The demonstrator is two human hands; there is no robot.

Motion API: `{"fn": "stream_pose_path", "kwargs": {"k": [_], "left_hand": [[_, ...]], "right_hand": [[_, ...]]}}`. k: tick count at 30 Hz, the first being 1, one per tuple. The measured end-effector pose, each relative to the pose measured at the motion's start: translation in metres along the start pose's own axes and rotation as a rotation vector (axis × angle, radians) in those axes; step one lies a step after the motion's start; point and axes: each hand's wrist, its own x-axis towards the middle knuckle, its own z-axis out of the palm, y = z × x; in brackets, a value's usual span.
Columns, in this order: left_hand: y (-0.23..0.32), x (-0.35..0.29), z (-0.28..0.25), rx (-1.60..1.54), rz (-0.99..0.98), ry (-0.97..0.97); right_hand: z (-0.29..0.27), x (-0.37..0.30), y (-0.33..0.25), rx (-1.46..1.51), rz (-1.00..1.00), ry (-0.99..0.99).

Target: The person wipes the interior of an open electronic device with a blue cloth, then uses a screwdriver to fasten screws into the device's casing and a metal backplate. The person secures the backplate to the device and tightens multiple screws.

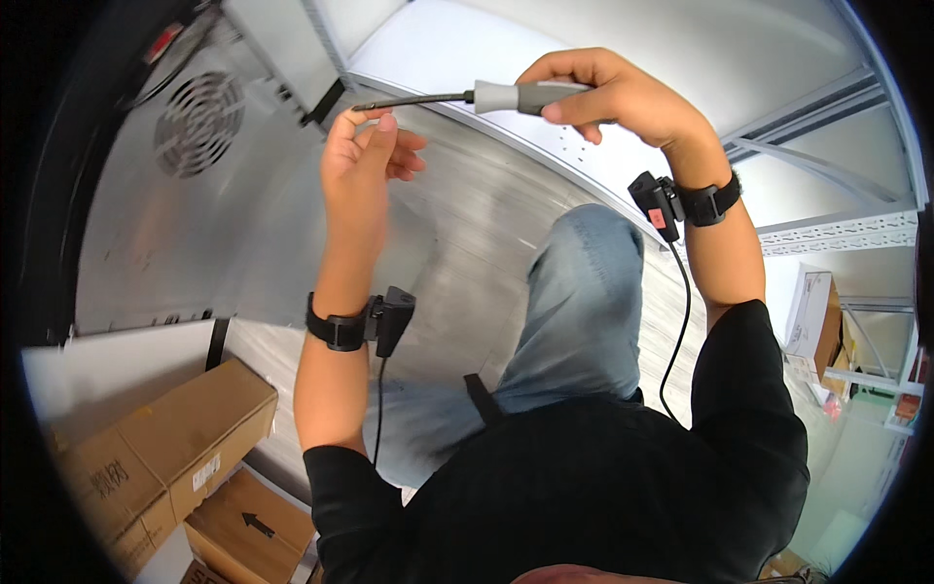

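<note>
My right hand [608,97] is closed round the grey handle of a screwdriver [496,96], its dark shaft pointing left. At the shaft's far end my left hand [368,146] pinches the tip between thumb and forefinger, the other fingers loosely curled. Whether a small screw sits at that tip is too small to tell. Both hands are raised above the floor, in front of a white shelf panel [438,44]. Several small dark specks [574,146], screws or holes, show on the panel below my right hand.
A metal cabinet side with a round vent [199,124] stands at the left. Cardboard boxes [185,438] are stacked at the lower left. A perforated metal rack [837,232] runs along the right, with an opened carton [812,316] below it. Cables hang from both wrist straps.
</note>
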Motion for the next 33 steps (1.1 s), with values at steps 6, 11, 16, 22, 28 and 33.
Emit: {"fn": "stream_pose_path", "kwargs": {"k": [6,11,16,22,28,33], "left_hand": [[-0.081,0.071,0.059,0.217,-0.146,-0.086],[-0.188,0.131,0.125,0.355,-0.306,-0.246],[-0.279,0.186,0.199,0.609,-0.289,-0.413],[-0.369,0.248,0.284,0.966,-0.098,-0.484],[-0.413,0.277,0.317,1.246,-0.028,-0.448],[-0.416,0.277,0.324,1.317,-0.046,-0.463]], "right_hand": [[-0.083,0.001,0.144,0.310,0.026,0.190],[-0.100,-0.015,0.277,0.567,0.109,0.490],[-0.099,-0.040,0.372,0.788,0.282,0.691],[-0.114,-0.062,0.431,0.795,0.400,0.816],[-0.121,-0.074,0.455,0.806,0.415,0.838],[-0.121,-0.074,0.456,0.831,0.416,0.853]]}}
